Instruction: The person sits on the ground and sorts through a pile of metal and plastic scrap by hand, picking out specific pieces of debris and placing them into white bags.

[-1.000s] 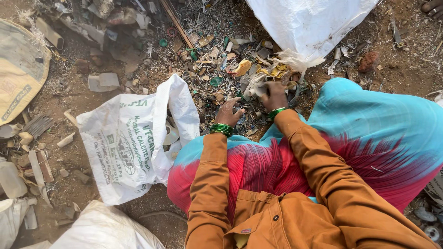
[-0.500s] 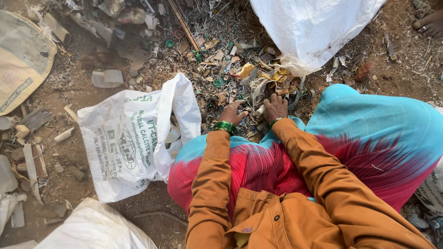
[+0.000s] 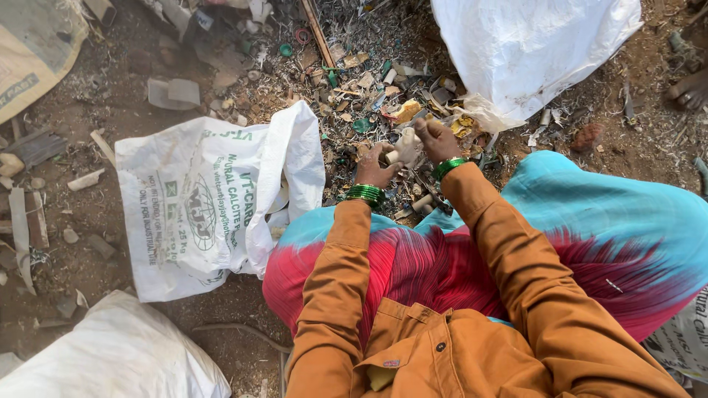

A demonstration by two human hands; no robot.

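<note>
Both my hands meet over a heap of mixed scrap [image 3: 369, 96] on the dirt in front of my knees. My left hand [image 3: 375, 166], with green bangles at the wrist, and my right hand [image 3: 435, 138], also with a green bangle, grip one pale, cream-coloured scrap piece [image 3: 403, 147] between them. Small bits of plastic, paper and wire lie all around under the hands. An open white woven sack [image 3: 214, 199] lies just to the left of my left arm.
A large white sack [image 3: 531, 51] stands behind the heap at the upper right. Another white sack [image 3: 110, 354] lies at the lower left. Flat debris and stones litter the dirt on the left. Another person's foot [image 3: 689, 92] shows at the right edge.
My hands have lifted off the heap and come together around the pale piece. The view has shifted slightly.
</note>
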